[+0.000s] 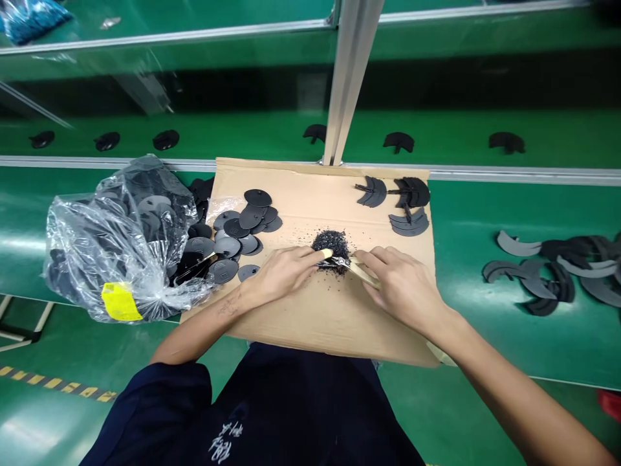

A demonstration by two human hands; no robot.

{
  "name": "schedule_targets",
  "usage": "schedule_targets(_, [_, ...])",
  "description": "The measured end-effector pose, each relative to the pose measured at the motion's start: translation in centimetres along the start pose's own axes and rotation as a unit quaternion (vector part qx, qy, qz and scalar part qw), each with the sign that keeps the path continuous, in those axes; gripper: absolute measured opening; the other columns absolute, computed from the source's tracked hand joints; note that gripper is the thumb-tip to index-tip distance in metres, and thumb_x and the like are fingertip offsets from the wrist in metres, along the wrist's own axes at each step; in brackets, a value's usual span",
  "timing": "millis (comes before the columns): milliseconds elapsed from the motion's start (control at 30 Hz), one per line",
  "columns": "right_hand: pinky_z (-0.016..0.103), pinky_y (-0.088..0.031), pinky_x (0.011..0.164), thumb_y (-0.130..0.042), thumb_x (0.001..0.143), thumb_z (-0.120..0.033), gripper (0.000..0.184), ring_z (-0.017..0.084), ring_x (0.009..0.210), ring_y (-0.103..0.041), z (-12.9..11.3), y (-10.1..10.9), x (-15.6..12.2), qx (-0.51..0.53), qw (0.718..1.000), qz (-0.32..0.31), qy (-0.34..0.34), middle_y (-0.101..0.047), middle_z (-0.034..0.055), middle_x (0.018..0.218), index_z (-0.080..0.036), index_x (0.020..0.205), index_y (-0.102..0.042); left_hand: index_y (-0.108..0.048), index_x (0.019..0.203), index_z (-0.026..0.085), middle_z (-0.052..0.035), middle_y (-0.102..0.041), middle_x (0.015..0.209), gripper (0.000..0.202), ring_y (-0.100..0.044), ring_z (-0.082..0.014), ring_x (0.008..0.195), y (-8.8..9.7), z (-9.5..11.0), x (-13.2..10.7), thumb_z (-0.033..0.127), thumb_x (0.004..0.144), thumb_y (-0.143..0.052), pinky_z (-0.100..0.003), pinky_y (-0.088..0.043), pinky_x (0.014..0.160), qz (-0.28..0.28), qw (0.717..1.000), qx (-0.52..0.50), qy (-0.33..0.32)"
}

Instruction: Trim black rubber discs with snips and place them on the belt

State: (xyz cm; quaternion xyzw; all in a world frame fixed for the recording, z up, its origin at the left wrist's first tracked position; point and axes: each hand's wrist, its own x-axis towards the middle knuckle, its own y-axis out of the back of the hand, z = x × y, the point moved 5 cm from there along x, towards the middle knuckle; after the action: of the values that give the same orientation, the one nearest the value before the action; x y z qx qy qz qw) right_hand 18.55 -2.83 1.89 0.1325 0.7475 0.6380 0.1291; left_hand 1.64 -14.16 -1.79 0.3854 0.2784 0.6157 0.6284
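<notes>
My right hand (pixel 405 285) is closed round the pale yellow handles of small cutting pliers (pixel 356 266). The metal jaws point left, over a pile of black plastic bits (pixel 331 241) on a cardboard sheet (pixel 301 317). Close by the jaws, my left hand (pixel 286 272) is closed in a pinch, with a yellow cover on one fingertip. Whatever sits in that pinch is hidden or too small to make out. Several round black discs (pixel 252 217) lie loosely overlapped beyond my left hand. Curved black pieces with stems (pixel 409 221) rest at the cardboard's far right corner.
A clear plastic bag (pixel 121 239) filled with dark discs, bearing a yellow label (pixel 121 301), stands at left. More curved black pieces (pixel 548 272) are heaped on the green bench (pixel 466 336) at right. A metal post (pixel 352 77) rises behind the cardboard.
</notes>
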Motion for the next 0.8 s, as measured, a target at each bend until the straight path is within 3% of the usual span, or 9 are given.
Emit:
schedule_targets(100, [0.038, -0.048, 0.078, -0.045, 0.105, -0.035, 0.033, 0.029, 0.093, -0.063, 1.2, -0.4, -1.3, 0.031, 0.999, 0.011, -0.004, -0.071, 0.0123, 0.106, -0.019, 0.128, -0.062, -0.066, 0.114, 0.018, -0.0071, -0.07, 0.1, 0.021, -0.068, -0.0193, 0.087, 2.1, -0.7, -1.0, 0.028, 0.104, -0.05, -0.027, -0.054, 0.076, 0.021, 0.999, -0.036, 0.019])
schedule_targets(233, [0.041, -0.05, 0.078, -0.039, 0.106, -0.047, 0.042, 0.03, 0.094, -0.064, 2.9, -2.4, -3.8, 0.031, 0.996, 0.079, 0.018, -0.069, 0.0138, 0.109, -0.018, 0.127, -0.062, -0.066, 0.106, 0.018, -0.0065, -0.068, 0.096, 0.025, -0.065, -0.019, 0.085, 7.9, -2.8, -1.7, 0.034, 0.106, -0.047, -0.027, -0.051, 0.075, 0.015, 0.999, -0.036, 0.038])
schedule_targets(367, [0.047, -0.052, 0.081, -0.036, 0.105, -0.042, 0.043, 0.033, 0.094, -0.064, 3.8, -4.7, -4.3, -0.012, 0.99, 0.143, 0.011, -0.069, 0.0176, 0.107, -0.016, 0.121, -0.066, -0.07, 0.105, 0.016, -0.0094, -0.069, 0.103, 0.028, -0.063, -0.0231, 0.097, 13.8, -8.6, 3.0, 0.031, 0.104, -0.046, -0.033, -0.05, 0.089, 0.039, 0.991, 0.105, 0.069])
schedule_targets(433, [0.049, -0.053, 0.083, -0.037, 0.104, -0.041, 0.042, 0.034, 0.096, -0.065, 3.8, -5.2, -4.2, -0.016, 0.986, 0.165, 0.021, -0.068, 0.0177, 0.107, -0.017, 0.121, -0.067, -0.069, 0.119, 0.016, -0.0124, -0.07, 0.116, 0.029, -0.061, -0.0265, 0.108, 15.6, -12.9, 6.4, 0.025, 0.102, -0.047, -0.039, -0.047, 0.099, 0.042, 0.97, 0.196, 0.138])
schedule_targets(500, [0.049, -0.054, 0.084, -0.039, 0.103, -0.041, 0.042, 0.034, 0.099, -0.065, 4.0, -5.5, -4.4, -0.017, 0.983, 0.18, 0.029, -0.068, 0.0177, 0.108, -0.017, 0.122, -0.067, -0.065, 0.132, 0.016, -0.0141, -0.066, 0.133, 0.037, -0.056, -0.0282, 0.122, 16.4, -16.7, 9.3, 0.017, 0.1, -0.045, -0.043, -0.043, 0.108, 0.043, 0.951, 0.236, 0.193])
schedule_targets(600, [0.05, -0.055, 0.086, -0.042, 0.102, -0.045, 0.044, 0.036, 0.107, -0.065, 4.8, -5.8, -5.4, -0.021, 0.98, 0.196, 0.027, -0.068, 0.0176, 0.114, -0.018, 0.126, -0.067, -0.066, 0.133, 0.017, -0.013, -0.065, 0.138, 0.048, -0.055, -0.0275, 0.128, 16.1, -20.9, 11.8, 0.004, 0.09, -0.047, -0.042, -0.04, 0.114, 0.034, 0.943, 0.244, 0.224])
schedule_targets(700, [0.05, -0.056, 0.089, -0.044, 0.102, -0.048, 0.046, 0.037, 0.114, -0.064, 5.5, -6.5, -6.6, -0.018, 0.979, 0.202, 0.022, -0.067, 0.0164, 0.12, -0.02, 0.133, -0.065, -0.069, 0.128, 0.017, -0.0108, -0.068, 0.135, 0.051, -0.059, -0.0265, 0.127, 15.6, -23.9, 12.2, 0.0, 0.083, -0.053, -0.037, -0.043, 0.113, 0.018, 0.934, 0.24, 0.264])
schedule_targets(800, [0.05, -0.057, 0.091, -0.045, 0.102, -0.048, 0.047, 0.036, 0.117, -0.064, 5.8, -7.0, -7.2, -0.012, 0.978, 0.208, 0.013, -0.067, 0.0156, 0.123, -0.023, 0.138, -0.062, -0.069, 0.125, 0.016, -0.0095, -0.071, 0.129, 0.041, -0.064, -0.0228, 0.121, 15.5, -25.8, 12.2, 0.005, 0.089, -0.053, -0.031, -0.048, 0.107, 0.009, 0.923, 0.236, 0.302])
